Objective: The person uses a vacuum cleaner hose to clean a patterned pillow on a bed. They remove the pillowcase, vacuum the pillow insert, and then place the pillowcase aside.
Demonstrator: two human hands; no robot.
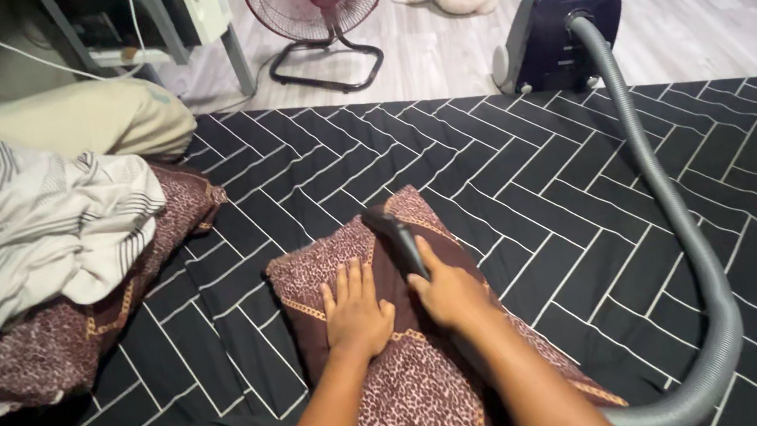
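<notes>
The vacuum nozzle (395,238) lies on the cushion (405,381), its long axis running from the right hand (449,288) up and slightly left, tip pointing away from the person; the right fingers are closed round its handle end; the left hand (356,310) rests flat, fingers spread, just left of it, holding nothing. My guess: suction could pull the loose cover into the nozzle; the grey hose (674,227), looping right of the fingers, may drag on the bed (533,168).

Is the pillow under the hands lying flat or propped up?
Flat: the pillow lies on the sheet, left hand pressing it, right hand holding the nozzle.
</notes>
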